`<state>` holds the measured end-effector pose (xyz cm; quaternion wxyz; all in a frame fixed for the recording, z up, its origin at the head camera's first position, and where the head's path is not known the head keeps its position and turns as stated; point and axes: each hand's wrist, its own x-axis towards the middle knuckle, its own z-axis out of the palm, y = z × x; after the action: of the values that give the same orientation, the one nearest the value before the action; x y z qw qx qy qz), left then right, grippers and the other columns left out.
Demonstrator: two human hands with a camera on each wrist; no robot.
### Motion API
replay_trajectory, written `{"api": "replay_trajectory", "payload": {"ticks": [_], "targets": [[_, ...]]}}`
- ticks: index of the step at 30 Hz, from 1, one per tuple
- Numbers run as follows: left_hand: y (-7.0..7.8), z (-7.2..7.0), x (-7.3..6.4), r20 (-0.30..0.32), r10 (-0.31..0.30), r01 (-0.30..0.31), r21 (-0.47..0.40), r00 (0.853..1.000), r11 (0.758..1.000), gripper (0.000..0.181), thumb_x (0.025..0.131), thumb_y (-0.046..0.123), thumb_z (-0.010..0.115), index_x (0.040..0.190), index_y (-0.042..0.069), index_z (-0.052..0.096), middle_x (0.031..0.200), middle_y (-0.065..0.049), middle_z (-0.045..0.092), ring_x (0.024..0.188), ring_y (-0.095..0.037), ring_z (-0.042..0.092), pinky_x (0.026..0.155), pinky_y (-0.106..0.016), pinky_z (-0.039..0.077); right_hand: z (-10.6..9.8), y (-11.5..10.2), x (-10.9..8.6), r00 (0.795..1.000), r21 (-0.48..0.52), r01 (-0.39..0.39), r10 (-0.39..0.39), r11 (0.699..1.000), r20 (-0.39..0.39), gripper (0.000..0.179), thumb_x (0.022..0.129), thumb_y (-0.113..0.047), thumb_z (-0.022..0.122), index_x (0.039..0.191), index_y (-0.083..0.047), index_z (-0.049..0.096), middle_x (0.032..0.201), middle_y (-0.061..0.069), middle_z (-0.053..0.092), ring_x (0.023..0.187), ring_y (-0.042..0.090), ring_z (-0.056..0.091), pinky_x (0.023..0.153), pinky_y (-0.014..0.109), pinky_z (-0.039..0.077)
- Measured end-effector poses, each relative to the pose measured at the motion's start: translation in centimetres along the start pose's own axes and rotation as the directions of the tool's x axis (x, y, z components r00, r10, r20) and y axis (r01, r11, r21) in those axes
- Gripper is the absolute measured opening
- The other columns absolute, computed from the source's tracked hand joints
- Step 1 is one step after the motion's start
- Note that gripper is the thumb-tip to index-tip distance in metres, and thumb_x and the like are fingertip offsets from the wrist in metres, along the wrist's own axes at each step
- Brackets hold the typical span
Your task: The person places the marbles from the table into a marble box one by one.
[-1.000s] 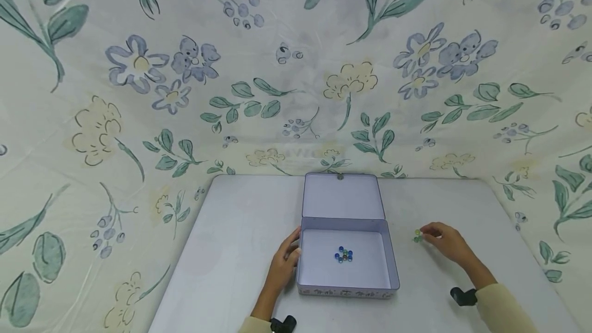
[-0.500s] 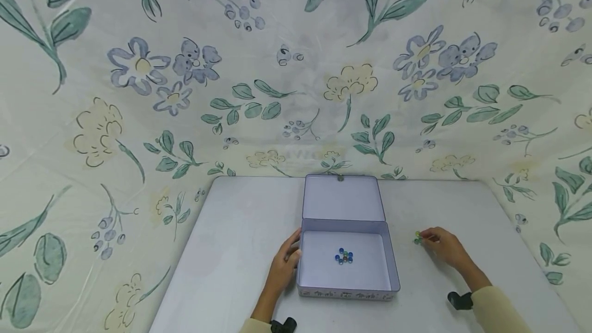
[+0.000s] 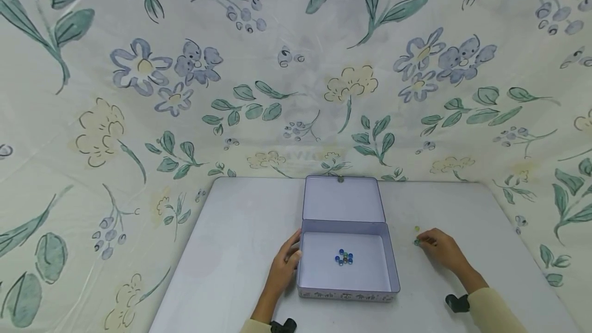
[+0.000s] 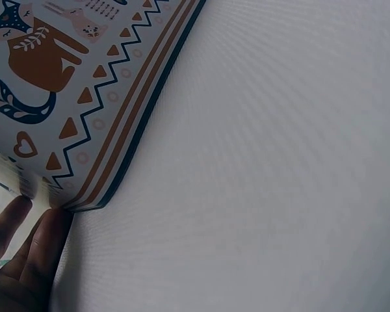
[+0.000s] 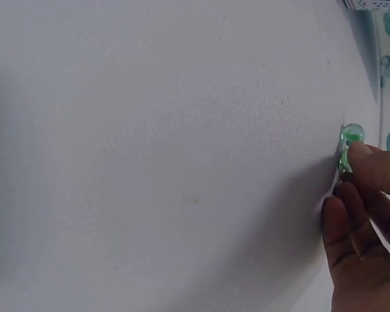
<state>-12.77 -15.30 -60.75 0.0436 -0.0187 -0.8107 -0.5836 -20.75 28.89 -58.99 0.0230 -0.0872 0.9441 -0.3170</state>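
A hinged pale lavender box (image 3: 319, 271) stands on the table with its lid (image 3: 344, 199) laid back, and several blue, green and brown marbles (image 3: 350, 257) cluster on its floor. My left hand (image 3: 283, 266) rests extended fingers against the box's left wall; the left wrist view shows those fingertips (image 4: 49, 234) at a corner of its patterned outside. To the right of the box, my right hand (image 3: 441, 248) pinches a green marble (image 5: 344, 160) between thumb and fingers, low over the table. Another green marble (image 5: 353, 132) lies right at the thumb tip. A yellow marble (image 3: 417, 228) sits just beyond the fingertips.
The white table (image 3: 240, 230) has its back edge against a flower-printed cloth (image 3: 277, 91). Black wrist cameras (image 3: 283, 326) sit below both hands. The raised lid reaches the table's back edge.
My right hand has come slightly nearer, its fingertips shifting from the yellow marble to the green one; the yellow marble now stands apart. My left hand stays at the box.
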Motion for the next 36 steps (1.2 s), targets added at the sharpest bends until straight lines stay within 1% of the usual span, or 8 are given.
{"api": "replay_trajectory", "payload": {"ticks": [7,17,27,36], "targets": [[0.03,-0.02,0.01,0.002,0.001,-0.001,-0.002,1.0,1.0,0.05,0.103,0.026,0.051,0.151,0.035,0.042,0.151,-0.01,0.049,0.128,-0.041,0.056,0.08,-0.037,0.057,0.13,-0.02,-0.13,1.0,-0.017,0.017,-0.018,1.0,-0.014,0.013,0.088,-0.002,0.07,0.101,-0.003,0.071,0.1,0.008,0.069,0.091,0.024,0.067,0.08,0.04,0.057],[-0.04,0.07,0.0,0.002,-0.001,0.001,-0.003,1.0,1.0,0.05,0.103,0.025,0.051,0.151,0.036,0.042,0.151,-0.01,0.049,0.128,-0.042,0.056,0.081,-0.039,0.057,0.15,0.01,-0.19,0.998,-0.04,0.046,-0.048,0.998,-0.042,0.014,0.086,0.0,0.071,0.1,-0.002,0.072,0.097,0.006,0.069,0.088,0.021,0.067,0.077,0.034,0.058],[-0.06,0.07,0.0,0.0,0.003,-0.003,-0.002,1.0,1.0,0.052,0.103,0.021,0.051,0.152,0.035,0.041,0.151,-0.009,0.049,0.128,-0.041,0.056,0.081,-0.036,0.057,0.25,0.02,-0.23,0.997,-0.047,0.053,-0.056,0.997,-0.05,0.015,0.086,0.002,0.071,0.1,-0.001,0.072,0.097,0.007,0.068,0.088,0.021,0.066,0.076,0.033,0.058],[0.05,0.05,-0.06,-0.002,0.005,-0.005,-0.003,1.0,1.0,0.051,0.103,0.024,0.051,0.152,0.035,0.041,0.151,-0.009,0.049,0.129,-0.042,0.055,0.082,-0.04,0.058,0.39,0.09,-0.38,0.997,-0.053,0.041,-0.045,0.998,-0.063,0.017,0.086,0.002,0.071,0.102,0.0,0.071,0.098,0.01,0.068,0.089,0.024,0.067,0.078,0.039,0.058]]}}
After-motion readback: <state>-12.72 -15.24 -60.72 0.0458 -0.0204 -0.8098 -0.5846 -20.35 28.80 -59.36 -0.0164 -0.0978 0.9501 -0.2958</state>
